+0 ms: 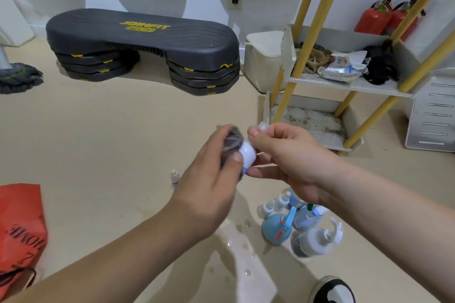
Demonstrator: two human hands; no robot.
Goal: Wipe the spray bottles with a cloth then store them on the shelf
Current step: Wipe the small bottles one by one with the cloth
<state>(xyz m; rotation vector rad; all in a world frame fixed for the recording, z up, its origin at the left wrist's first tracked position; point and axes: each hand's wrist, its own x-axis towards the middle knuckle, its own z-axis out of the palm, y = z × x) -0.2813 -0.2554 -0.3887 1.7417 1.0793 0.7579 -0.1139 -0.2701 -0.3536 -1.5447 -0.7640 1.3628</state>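
Beige floor; fuzzy cloth against smooth bottle.

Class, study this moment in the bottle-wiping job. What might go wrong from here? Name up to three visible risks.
1. The right hand pinches the small white bottle by fingertips while the left hand rubs it with the cloth; it may slip out.
2. Wet drops lie on the floor by the shoe: a slip hazard.
3. The bottle cluster stands near that shoe; a step might topple it.
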